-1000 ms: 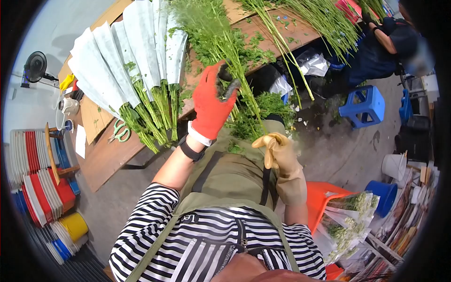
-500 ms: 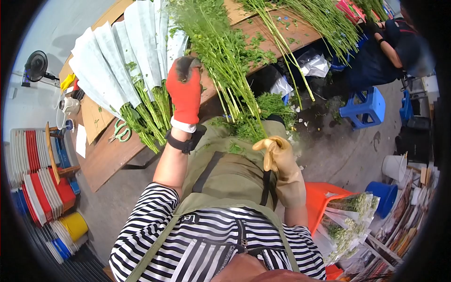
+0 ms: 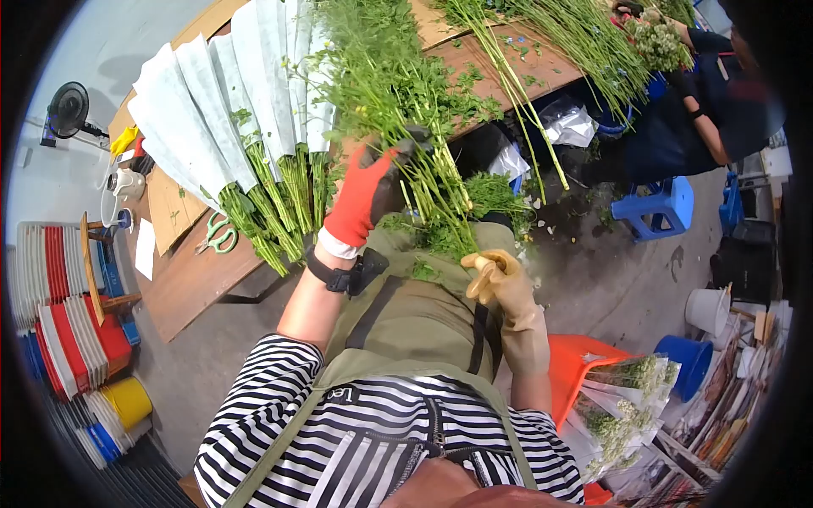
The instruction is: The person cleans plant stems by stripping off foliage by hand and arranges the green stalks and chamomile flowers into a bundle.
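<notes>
L hand (image 3: 364, 188) (red glove, dark fingers) is again being brought to the green stems (image 3: 436, 178), no longer being held aside nr the wrapped bunches (image 3: 224, 93); stem handling is, by judgement, being resumed. L fingers are being curled over the stems; whether firmly clamped, can't tell. R hand (image 3: 501, 284) (cream glove) is being kept low over the apron (image 3: 419, 317), fingers bunched tog.; a stem end is being brought to its fingertips, pinch unconfirmed. Stems are being positioned btwn both hands, tops over the table (image 3: 199, 288), lower ends twd the lap. A flower bunch (image 3: 660, 46) is now being held by a co-worker. Counts being logged: hands 2; wrapped bunches approx. 4, overlapping; scissors (image 3: 222, 227) 1 pr; blue stool (image 3: 675, 199) 1; flower bunch 1; stems too many.
</notes>
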Demonstrator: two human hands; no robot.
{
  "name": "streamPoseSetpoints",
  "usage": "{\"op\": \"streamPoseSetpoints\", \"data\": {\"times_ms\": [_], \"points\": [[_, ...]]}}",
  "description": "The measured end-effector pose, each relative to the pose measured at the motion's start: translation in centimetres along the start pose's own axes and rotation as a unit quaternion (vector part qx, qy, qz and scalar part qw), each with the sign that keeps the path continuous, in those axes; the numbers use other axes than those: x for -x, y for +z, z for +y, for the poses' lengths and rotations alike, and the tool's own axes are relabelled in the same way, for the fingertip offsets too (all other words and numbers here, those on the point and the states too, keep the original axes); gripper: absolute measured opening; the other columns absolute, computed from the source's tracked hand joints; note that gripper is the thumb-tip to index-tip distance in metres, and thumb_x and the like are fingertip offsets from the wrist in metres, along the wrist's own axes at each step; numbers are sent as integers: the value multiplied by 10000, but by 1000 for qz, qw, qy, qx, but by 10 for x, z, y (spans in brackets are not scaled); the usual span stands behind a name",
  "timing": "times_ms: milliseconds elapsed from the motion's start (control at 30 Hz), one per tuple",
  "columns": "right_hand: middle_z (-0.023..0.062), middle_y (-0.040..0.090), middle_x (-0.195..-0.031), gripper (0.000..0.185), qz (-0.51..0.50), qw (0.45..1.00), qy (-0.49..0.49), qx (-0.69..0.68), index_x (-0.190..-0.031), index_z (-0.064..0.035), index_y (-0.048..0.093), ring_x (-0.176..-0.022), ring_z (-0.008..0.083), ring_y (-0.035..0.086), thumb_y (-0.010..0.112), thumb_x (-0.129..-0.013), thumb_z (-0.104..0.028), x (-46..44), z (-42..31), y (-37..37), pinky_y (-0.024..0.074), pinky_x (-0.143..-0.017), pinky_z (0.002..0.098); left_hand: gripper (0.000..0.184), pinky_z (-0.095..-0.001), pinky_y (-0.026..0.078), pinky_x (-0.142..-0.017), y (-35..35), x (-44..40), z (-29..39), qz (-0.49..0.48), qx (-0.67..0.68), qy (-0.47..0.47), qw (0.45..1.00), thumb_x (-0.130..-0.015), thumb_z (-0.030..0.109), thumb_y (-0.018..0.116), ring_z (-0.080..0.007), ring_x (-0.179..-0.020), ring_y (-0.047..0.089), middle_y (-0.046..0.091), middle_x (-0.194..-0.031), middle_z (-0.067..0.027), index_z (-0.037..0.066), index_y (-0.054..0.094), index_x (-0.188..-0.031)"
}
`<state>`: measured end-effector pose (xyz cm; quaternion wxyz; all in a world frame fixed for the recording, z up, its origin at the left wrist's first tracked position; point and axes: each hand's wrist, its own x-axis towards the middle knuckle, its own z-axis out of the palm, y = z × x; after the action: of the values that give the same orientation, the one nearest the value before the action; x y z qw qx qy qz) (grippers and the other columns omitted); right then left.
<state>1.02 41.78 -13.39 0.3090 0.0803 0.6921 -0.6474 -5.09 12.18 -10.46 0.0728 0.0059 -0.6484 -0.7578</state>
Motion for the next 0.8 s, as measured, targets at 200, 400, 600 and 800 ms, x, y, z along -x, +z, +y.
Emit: {"op": "streamPoseSetpoints", "data": {"times_ms": [200, 400, 600, 800], "points": [[72, 735, -1056, 293, -70, 995, -4, -68, -1234, -3, 621, -717, 124, 687, 615, -992, -168, 1, -27, 10, 526, -592, 229, 540, -315, 481, -980, 46, 23, 17, -84, -22, -151, 985, -958, 228, 684, -179, -1104, 618, 645, -1255, -110, 2, 481, -1405], [54, 733, -989, 262, -10, 998, 41, 37, -1224, 0, 640, -702, 94, 656, 552, -989, -74, -4, -22, 5, 520, -622, 222, 739, -329, 475, -981, 41, 25, 18, -139, -90, -136, 977, -885, 312, 770, -153, -1125, 589, 618, -1292, -123, -24, 429, -1448], [59, 715, -922, 290, 25, 999, 6, -30, -1204, 0, 655, -743, 63, 619, 497, -961, 21, -9, 11, -4, 493, -654, 196, 586, -340, 447, -1043, 33, 38, -3, -129, -429, 247, 859, -895, 185, 745, -234, -1201, 582, 612, -1323, -104, 72, 527, -1427], [60, 674, -918, 338, 14, 997, 1, -78, -1202, 54, 626, -771, 87, 624, 470, -906, 100, -12, 13, -7, 489, -656, 202, 487, -359, 429, -1076, 42, 46, 4, -164, -335, 292, 881, -878, 120, 746, -258, -1282, 561, 613, -1369, -103, 69, 617, -1345]]}}
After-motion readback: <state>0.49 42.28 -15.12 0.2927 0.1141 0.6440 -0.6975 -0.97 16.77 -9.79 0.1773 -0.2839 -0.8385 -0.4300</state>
